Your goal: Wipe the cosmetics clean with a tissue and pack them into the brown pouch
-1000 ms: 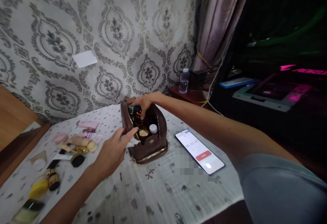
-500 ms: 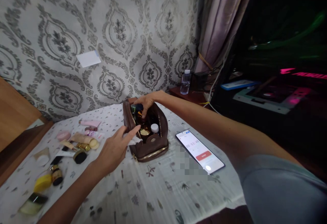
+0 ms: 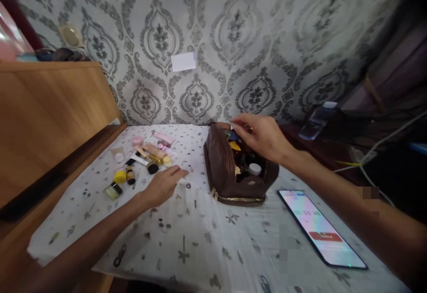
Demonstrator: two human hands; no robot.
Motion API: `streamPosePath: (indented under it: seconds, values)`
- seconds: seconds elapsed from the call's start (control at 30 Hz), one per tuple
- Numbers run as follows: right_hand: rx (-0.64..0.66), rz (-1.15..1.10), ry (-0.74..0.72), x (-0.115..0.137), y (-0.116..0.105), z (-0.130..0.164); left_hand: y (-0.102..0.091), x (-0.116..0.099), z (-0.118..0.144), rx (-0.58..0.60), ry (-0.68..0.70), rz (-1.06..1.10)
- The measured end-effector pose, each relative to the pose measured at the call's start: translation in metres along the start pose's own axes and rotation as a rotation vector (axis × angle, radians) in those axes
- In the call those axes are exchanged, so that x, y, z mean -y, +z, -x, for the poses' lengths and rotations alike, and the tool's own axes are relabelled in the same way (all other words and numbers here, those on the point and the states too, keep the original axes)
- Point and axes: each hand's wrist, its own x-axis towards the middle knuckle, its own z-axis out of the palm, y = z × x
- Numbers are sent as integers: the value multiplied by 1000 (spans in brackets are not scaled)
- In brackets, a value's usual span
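Observation:
A brown makeup bag (image 3: pixel 220 164) stands unzipped on the cloth. Inside it are a white-capped container (image 3: pixel 255 169), a yellow-orange item (image 3: pixel 235 146) and darker things I cannot make out. My right hand (image 3: pixel 262 135) is over the bag's far right side, its fingers loosely bent and apart, with nothing visible in them. To the left of the bag, my left hand (image 3: pixel 163 185) hovers low over the cloth, fingers together around a bit of white tissue (image 3: pixel 182 181). Just beyond that hand lie loose cosmetics, among them a round black-lidded jar (image 3: pixel 152 168) and a gold tube (image 3: pixel 155 159).
Farther left are a yellow-lidded jar (image 3: pixel 120 177), a pale green jar (image 3: pixel 112 190) and a pink tube (image 3: pixel 163 137). A phone (image 3: pixel 320 226) showing a timer lies at the right. A water bottle (image 3: pixel 316 121) stands behind my right arm. A wooden board (image 3: pixel 56 101) borders the left side.
My right hand has come up out of the bag's inside to above its rim. My left hand has pulled away from the bag to the left. The view has turned left.

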Motion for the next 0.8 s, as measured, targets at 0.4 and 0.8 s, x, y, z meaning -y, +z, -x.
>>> streamPosePath:
  seconds: [0.4, 0.8]
  values:
    - [412, -318, 87, 121, 140, -11, 16, 37, 46, -77, -143, 186]
    - [506, -64, 365, 108, 289, -127, 31, 39, 43, 58, -127, 211]
